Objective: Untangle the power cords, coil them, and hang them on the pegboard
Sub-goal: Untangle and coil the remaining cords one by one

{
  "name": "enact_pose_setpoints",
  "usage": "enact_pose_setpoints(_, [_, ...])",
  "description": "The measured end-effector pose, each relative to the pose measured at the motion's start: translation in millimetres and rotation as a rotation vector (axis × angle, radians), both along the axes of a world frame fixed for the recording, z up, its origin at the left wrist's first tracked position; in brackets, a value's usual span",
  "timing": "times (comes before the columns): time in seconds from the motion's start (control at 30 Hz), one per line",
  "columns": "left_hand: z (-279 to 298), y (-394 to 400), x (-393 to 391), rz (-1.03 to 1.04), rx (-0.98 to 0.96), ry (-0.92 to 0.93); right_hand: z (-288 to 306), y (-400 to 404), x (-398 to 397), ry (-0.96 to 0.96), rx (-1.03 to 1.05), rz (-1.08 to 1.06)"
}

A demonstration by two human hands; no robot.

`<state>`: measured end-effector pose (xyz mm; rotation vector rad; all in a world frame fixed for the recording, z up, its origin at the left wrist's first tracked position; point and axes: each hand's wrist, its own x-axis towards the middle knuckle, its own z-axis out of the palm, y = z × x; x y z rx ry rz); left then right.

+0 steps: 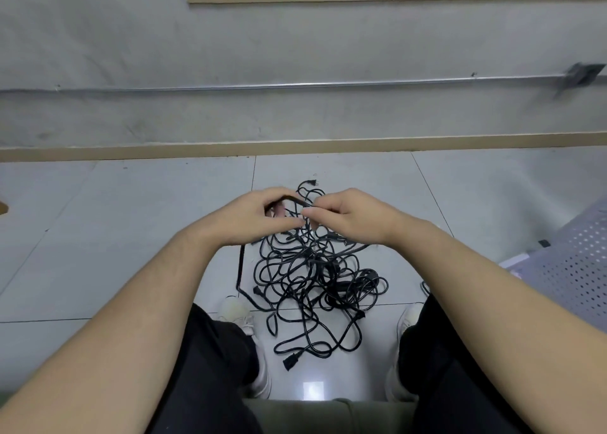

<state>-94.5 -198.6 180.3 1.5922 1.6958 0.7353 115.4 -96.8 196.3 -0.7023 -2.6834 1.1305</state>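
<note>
The power cords (312, 276) lie as one black tangle on the tiled floor (131, 220), between the person's two shoes and a little ahead of them.

At the left, one thicker cord (241, 264) hangs from the left hand (253, 216) almost straight down, then bends on the floor toward the tangle. The left hand grips the upper part of this cord, with its fingers curled round it.

In the middle, a short piece of the same cord runs nearly level from the left hand to the right hand (345, 216), so its long axis here goes left to right. Both hands are above the far part of the tangle, close together, the fingertips almost touching.

At the right, the right hand pinches the cord, and I think some thinner strands also pass under its fingers, but I cannot tell this clearly. From this hand a strand goes down and right into the pile.

My judgement: the coming move depends on that level piece. The tangle lies below and toward the person from both hands, so the held cord must be pulled up and away from the pile. Both hands are about equally near.
</note>
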Motion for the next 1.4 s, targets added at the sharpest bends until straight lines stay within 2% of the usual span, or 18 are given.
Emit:
enact_pose_setpoints(0.07, [3.6,0.7,4.9,-0.001,0.043,-0.048,-3.3,6.7,5.0,-0.036,-0.080,0.008])
enact_pose_setpoints(0.17, [11.2,-1.6,-2.5,0.146,0.149,-0.134,-11.6,21.4,17.7,-0.176,-0.200,-0.030])
enact_pose_setpoints(0.23, [12.2,-8.1,-12.6,0.232,0.139,-0.173,-18.1,31.0,26.2,-0.278,-0.225,-0.046])
enact_pose_setpoints(0.3, [8.6,-17.0,-23.2,0.257,0.082,-0.129,-23.2,37.3,32.2,-0.294,-0.227,-0.051])
enact_pose_setpoints(0.43, [9.1,-26.1,-28.8,0.261,0.009,-0.125,-18.7,38.3,29.9,-0.014,-0.195,-0.240])
enact_pose_setpoints(0.53, [12.2,-20.8,-19.1,0.235,-0.116,-0.191,-7.4,32.8,24.1,0.204,-0.060,-0.380])
enact_pose_setpoints(0.6, [11.4,-14.5,-3.1,0.180,-0.211,-0.198,-1.7,25.3,21.4,0.248,-0.055,-0.369])
enact_pose_setpoints(0.7, [6.2,-6.7,26.8,0.035,-0.254,-0.189,-3.7,11.8,16.4,0.205,-0.068,-0.263])
enact_pose_setpoints(0.8, [2.7,-0.9,42.4,-0.055,-0.176,-0.093,-6.8,8.9,15.6,0.198,-0.114,-0.250])
enact_pose_setpoints(0.9, [4.4,1.4,43.5,-0.034,-0.161,-0.164,-6.8,13.2,22.1,0.172,-0.316,-0.237])
enact_pose_setpoints(1.0, [8.0,3.3,35.0,0.089,-0.019,-0.281,-9.3,14.9,27.4,0.085,-0.375,-0.152])
enact_pose_setpoints(1.1, [7.0,8.7,18.9,0.335,0.160,-0.405,-19.7,23.4,31.5,-0.129,-0.339,-0.130])
enact_pose_setpoints(1.13, [3.2,10.9,12.7,0.419,0.177,-0.354,-22.1,25.0,32.0,-0.166,-0.326,-0.131])
enact_pose_setpoints(1.2, [-6.3,13.5,6.3,0.531,0.205,-0.050,-23.8,25.0,31.3,-0.167,-0.296,-0.157])
enact_pose_setpoints(1.27, [-7.3,13.3,12.1,0.603,0.407,0.249,-22.6,23.1,28.9,-0.103,-0.286,-0.206])
enact_pose_setpoints(1.33, [-1.6,10.2,24.9,0.522,0.587,0.210,-17.3,19.4,25.1,-0.015,-0.292,-0.234])
enact_pose_setpoints(1.37, [-0.2,8.3,31.6,0.403,0.523,0.120,-13.6,17.4,22.7,0.039,-0.312,-0.239])
enact_pose_setpoints(1.4, [-3.0,7.5,39.2,0.262,0.348,0.050,-9.3,15.4,19.8,0.101,-0.346,-0.242])
